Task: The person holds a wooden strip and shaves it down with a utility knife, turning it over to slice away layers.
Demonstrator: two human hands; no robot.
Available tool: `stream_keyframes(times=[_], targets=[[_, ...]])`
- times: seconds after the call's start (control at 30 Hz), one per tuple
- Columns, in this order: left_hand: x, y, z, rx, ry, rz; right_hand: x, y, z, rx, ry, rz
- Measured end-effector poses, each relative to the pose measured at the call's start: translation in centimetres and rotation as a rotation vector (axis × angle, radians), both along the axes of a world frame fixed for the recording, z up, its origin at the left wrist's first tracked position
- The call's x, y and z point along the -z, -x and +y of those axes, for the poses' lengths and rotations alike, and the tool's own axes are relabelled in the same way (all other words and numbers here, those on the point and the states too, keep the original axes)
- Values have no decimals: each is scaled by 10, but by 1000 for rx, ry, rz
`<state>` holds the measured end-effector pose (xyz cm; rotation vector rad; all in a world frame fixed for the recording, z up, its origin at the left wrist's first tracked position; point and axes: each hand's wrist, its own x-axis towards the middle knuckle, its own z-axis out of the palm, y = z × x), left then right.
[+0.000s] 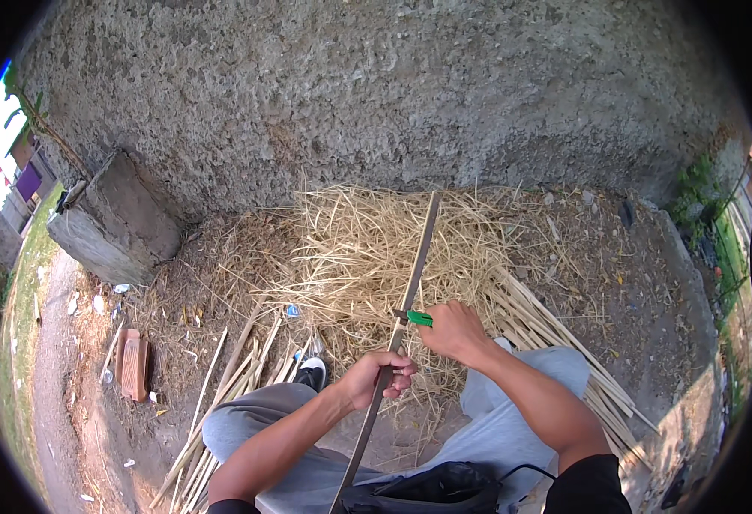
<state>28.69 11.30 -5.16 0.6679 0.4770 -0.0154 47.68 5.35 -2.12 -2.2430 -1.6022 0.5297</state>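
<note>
left hand (382,375) fingers curled shut, right hand (453,330) fisted, forearms angled inward

Two hands: left (382,374) and right (453,330), at 6 o'clock; one long cane (410,287); one green-handled knife (419,318); one concrete block (114,218) at 9; one brick (133,364) at 8; one shoe (311,374); one black bag (431,490); split strips (556,334) too many to count

Long grey flat strip (397,334): lower end is running out past the bottom edge. Green-handled tool (419,319): blade is hiding behind the strip, handle mostly inside right hand (455,330). Both elbows are getting cut off.
</note>
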Motion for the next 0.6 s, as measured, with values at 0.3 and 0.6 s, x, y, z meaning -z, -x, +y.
stream_keyframes(times=[0.3, 0.6], targets=[[0, -3, -5, 120, -26, 250, -2, 2, -2, -29, 1, -35], [-14, -2, -15, 11, -696, 271, -4, 0, -3, -29, 21, 18]])
